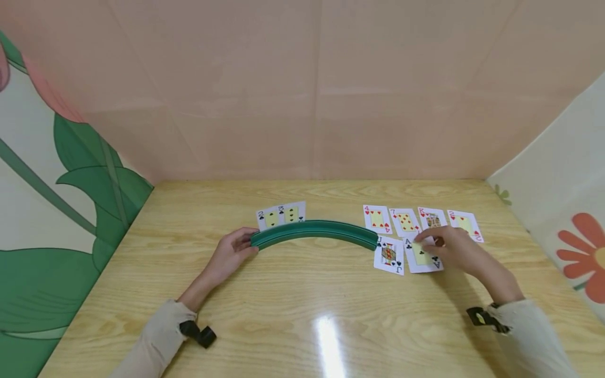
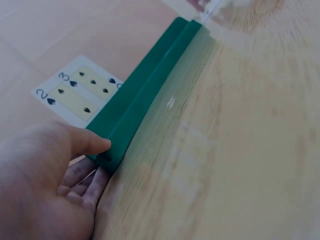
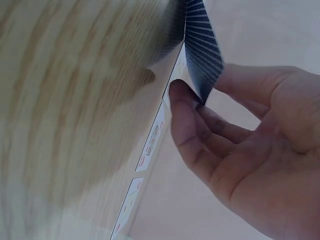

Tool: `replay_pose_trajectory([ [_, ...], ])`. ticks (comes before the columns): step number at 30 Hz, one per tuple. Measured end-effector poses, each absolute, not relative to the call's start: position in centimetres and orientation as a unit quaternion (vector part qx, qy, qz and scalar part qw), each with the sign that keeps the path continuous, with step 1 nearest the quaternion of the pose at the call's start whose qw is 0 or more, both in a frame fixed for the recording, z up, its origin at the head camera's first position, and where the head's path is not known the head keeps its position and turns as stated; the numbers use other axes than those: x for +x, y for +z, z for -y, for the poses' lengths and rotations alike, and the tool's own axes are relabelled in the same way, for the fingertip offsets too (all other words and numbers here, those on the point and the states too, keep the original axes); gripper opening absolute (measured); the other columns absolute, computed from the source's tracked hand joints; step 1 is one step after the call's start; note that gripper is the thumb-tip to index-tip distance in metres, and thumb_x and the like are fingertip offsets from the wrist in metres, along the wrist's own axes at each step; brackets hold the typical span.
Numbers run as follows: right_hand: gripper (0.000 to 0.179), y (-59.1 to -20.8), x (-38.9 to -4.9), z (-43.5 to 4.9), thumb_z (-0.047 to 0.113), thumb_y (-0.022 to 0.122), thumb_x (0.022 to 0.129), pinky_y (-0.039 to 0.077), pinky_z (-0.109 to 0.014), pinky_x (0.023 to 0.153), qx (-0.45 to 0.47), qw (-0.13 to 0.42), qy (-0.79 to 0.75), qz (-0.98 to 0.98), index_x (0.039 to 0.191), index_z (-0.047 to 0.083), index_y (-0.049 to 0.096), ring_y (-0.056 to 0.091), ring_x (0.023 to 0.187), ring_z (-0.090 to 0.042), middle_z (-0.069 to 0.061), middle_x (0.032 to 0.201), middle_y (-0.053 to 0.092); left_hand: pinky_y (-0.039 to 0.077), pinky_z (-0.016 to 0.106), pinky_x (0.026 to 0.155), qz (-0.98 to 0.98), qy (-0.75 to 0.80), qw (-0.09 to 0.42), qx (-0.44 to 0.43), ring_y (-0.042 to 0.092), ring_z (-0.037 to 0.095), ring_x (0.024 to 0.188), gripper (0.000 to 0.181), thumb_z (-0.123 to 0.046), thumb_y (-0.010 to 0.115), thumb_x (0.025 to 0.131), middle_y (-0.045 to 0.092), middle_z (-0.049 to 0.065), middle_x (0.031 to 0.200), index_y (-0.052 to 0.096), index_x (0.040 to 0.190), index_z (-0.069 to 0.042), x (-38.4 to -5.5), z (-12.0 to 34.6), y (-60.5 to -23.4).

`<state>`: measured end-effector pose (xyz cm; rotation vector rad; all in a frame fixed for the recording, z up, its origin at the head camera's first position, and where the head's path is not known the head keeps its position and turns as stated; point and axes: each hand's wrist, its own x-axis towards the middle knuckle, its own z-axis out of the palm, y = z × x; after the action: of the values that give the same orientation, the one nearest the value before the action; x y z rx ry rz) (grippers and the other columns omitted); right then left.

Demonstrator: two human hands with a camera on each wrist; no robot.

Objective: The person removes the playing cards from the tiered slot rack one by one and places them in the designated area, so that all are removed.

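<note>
My left hand [image 1: 231,253] grips the left end of a curved green card holder [image 1: 314,229]. In the left wrist view the thumb [image 2: 92,141] lies on top of the holder and the other fingers are beneath its end. A two of spades [image 1: 270,217] and a three of spades [image 1: 293,211] stand overlapping in the holder's left part. At the right, my right hand [image 1: 451,247] pinches the ace of clubs [image 1: 417,258] by its upper edge. The right wrist view shows this card's dark patterned back [image 3: 202,50], tilted up from the table.
A jack of spades [image 1: 389,256] is at the holder's right end, beside the ace. Behind it, a row holds a four of hearts [image 1: 376,218], a red seven [image 1: 404,221], a red king [image 1: 432,217] and a red two [image 1: 465,224]. The wooden table [image 1: 283,304] meets a wall at the back.
</note>
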<state>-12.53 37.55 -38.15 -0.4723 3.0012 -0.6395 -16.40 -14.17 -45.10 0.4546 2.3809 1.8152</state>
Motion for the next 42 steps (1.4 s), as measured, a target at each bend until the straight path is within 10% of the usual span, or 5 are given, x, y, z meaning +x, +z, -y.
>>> replay_pose_trajectory([
  [34,0.039,-38.7,-11.4,-35.9,0.007,0.079,0.080,0.031,-0.027,0.052,-0.143,0.039,-0.167,-0.975,0.117,-0.003,0.070,0.036,0.060,-0.014,0.000,0.060,0.039,0.051,0.024,0.095,-0.783,0.601,0.059,0.151,0.057,0.029,0.120,0.038,-0.002,0.068,0.093,0.060,0.016,0.130,0.061,0.130,-0.004,-16.2,14.1,-45.1],
  [42,0.040,-38.7,-11.3,-35.4,0.005,0.078,0.080,0.031,-0.030,0.053,-0.137,0.033,-0.142,-0.980,0.118,-0.003,0.069,0.036,0.061,-0.016,-0.016,0.094,0.067,0.051,0.025,0.096,-0.786,0.598,0.063,0.145,0.057,0.029,0.122,0.038,-0.006,0.067,0.094,0.060,0.017,0.131,0.059,0.131,-0.003,-16.4,14.1,-45.3],
])
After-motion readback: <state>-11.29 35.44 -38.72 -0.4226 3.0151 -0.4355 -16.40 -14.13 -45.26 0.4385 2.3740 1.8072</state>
